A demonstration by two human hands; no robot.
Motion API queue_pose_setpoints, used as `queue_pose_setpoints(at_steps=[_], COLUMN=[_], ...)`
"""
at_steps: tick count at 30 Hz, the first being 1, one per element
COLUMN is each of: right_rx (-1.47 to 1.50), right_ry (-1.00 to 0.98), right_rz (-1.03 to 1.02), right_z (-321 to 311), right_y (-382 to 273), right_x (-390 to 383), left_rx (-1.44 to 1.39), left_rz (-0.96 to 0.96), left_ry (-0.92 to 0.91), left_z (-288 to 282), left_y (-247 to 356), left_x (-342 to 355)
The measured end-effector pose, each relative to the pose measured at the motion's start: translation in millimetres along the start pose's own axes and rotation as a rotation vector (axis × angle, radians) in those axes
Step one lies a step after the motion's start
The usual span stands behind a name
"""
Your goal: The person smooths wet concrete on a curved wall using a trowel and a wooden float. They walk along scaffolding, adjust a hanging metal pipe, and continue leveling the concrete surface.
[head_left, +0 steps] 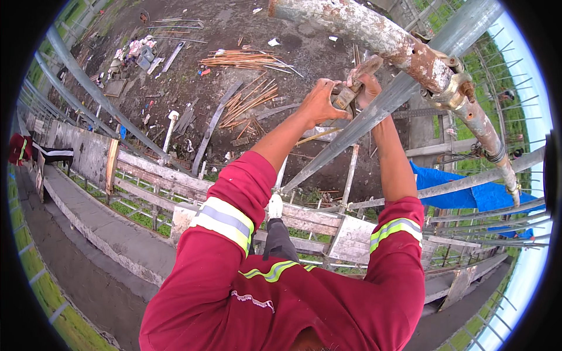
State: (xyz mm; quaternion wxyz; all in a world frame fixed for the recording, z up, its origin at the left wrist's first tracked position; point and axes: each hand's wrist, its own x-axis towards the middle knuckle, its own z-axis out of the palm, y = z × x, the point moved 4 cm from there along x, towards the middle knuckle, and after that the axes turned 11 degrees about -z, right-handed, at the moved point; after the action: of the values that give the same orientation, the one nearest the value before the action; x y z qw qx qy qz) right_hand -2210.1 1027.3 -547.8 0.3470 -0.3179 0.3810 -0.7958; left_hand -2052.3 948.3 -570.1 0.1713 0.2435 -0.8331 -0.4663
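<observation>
Both my arms reach forward past the timber edge. My left hand (321,105) is closed around the left side of a worn, grey-brown metal scaffold clamp (345,97), its thumb curled beneath. My right hand (368,88) grips the clamp's other side, its fingers partly covered. A grey scaffold tube (389,102) slants across the view and hides part of my right wrist. Above, a rusty, white-flaked tube (345,24) runs toward another clamp (449,92), fixed where the tubes meet at the right.
Far below, sticks (249,60) and planks (215,123) lie on dark soil. Board formwork (310,219) runs across the middle. A wet concrete strip (111,234) lies left. Blue tarp (462,190) hangs right among tubes and rebar. Another person (22,149) is at far left.
</observation>
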Motion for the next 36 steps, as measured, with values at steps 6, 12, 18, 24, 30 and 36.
queue_pose_setpoints(at_steps=[6, 12, 18, 24, 30, 36], right_rx=[-0.004, 0.011, -0.004, -0.135, -0.506, -0.555], right_ry=[-0.484, -0.631, -0.412, 0.005, 0.407, 0.450], right_rz=[0.102, 0.288, 0.310, -0.150, -0.286, -0.322], right_z=[35.4, 53.1, -3.6, -33.7, -12.1, 6.9], right_y=[-1.1, 1.2, 4.6, -19.0, -9.9, -11.6], right_x=[-5.3, -5.7, -12.6, -87.5, -100.6, -99.3], left_rx=[-0.076, -0.074, -0.108, -0.179, -0.143, -0.086], left_rz=[0.061, 0.074, -0.134, -0.393, -0.575, -0.423], left_ry=[-0.217, -0.010, -0.008, 0.053, 0.201, 0.562], left_z=[7.5, 6.9, -10.3, -86.2, -176.5, -250.4], left_y=[-11.7, -21.8, -50.0, -101.4, -144.4, -137.8], left_x=[0.3, -23.8, -67.4, -146.1, -189.0, -185.0])
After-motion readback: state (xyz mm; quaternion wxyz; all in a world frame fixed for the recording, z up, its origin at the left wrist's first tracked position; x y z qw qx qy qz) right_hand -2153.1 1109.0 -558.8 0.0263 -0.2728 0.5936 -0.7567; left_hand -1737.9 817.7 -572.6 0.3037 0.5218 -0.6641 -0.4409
